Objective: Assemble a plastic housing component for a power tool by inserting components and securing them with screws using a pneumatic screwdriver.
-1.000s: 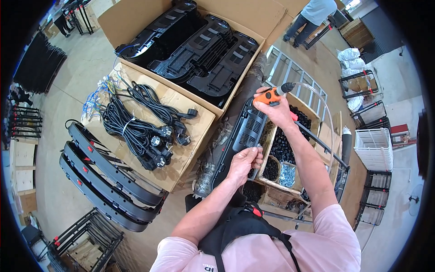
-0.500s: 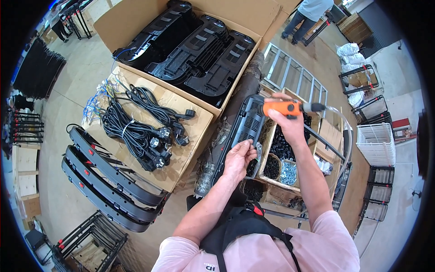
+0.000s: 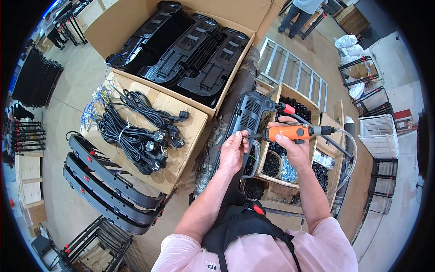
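An orange pneumatic screwdriver (image 3: 289,133) is gripped in my right hand (image 3: 297,153), its dark bit end pointing left and a clear hose (image 3: 355,152) trailing off its back. Right at that bit end, my left hand (image 3: 232,155) has thumb and fingertips pinched together; whatever small piece they hold is too small to make out. Both hands are over a long black plastic housing (image 3: 249,119) with vent slots, which lies on a film-wrapped support (image 3: 202,177). Part of the housing is hidden behind my left hand.
To the right, a divided wooden parts tray (image 3: 274,182) holds black pieces and silvery screws (image 3: 288,171). Coiled black power cables (image 3: 118,136) lie on a cardboard box (image 3: 185,156) at left. Behind it, an open carton (image 3: 213,108) contains black plastic housings. Curved dark panels (image 3: 108,199) hang at lower left.
The screwdriver has come down and swung around, so its bit end now meets my left fingertips. My left hand has risen slightly, still pinched.
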`<move>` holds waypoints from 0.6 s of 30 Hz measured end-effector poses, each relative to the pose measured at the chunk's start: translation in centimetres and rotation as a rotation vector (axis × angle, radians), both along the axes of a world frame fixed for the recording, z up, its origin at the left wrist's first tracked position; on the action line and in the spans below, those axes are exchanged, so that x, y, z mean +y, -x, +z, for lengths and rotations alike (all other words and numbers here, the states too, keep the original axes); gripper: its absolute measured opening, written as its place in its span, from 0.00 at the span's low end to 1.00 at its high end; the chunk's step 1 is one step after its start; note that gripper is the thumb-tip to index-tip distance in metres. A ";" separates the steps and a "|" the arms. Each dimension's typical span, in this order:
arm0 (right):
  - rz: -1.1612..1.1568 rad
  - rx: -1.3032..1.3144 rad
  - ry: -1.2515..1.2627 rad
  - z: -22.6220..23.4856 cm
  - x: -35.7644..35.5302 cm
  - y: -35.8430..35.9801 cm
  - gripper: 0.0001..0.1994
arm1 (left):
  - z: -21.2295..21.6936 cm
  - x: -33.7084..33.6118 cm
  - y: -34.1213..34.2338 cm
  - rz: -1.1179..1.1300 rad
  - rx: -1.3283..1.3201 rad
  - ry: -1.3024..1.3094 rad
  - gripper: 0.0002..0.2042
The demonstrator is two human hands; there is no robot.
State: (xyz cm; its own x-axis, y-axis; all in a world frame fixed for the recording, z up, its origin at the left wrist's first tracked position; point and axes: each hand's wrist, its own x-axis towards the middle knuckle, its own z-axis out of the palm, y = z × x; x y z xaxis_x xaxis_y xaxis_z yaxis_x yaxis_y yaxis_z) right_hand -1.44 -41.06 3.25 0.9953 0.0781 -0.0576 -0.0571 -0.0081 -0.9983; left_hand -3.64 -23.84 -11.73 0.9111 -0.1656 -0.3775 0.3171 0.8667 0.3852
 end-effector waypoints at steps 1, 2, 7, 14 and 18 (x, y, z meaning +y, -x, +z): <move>-0.002 0.001 -0.003 0.0 -0.1 0.0 0.27 | -0.2 0.2 0.0 -0.002 0.001 -0.003 0.15; 0.010 0.004 -0.023 -0.1 -0.2 -0.1 0.27 | -0.4 0.5 -0.1 -0.046 -0.032 -0.035 0.15; 0.030 0.023 -0.036 -0.2 -0.6 -0.3 0.27 | -0.6 1.4 -0.4 -0.151 -0.103 -0.158 0.16; 0.030 0.047 0.001 -0.2 -0.8 -0.3 0.27 | -0.8 2.0 -0.7 -0.275 -0.116 -0.247 0.15; 0.034 0.057 0.045 -0.2 -1.0 -0.4 0.27 | -0.2 2.0 -0.8 -0.304 -0.151 -0.298 0.16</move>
State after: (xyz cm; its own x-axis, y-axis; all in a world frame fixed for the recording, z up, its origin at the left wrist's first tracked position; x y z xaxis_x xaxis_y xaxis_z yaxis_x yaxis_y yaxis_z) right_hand -0.99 -42.08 3.03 0.9871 0.1079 -0.1179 -0.1124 -0.0554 -0.9921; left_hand -2.82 -21.85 -11.91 0.8865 -0.3379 -0.3162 0.4611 0.5870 0.6655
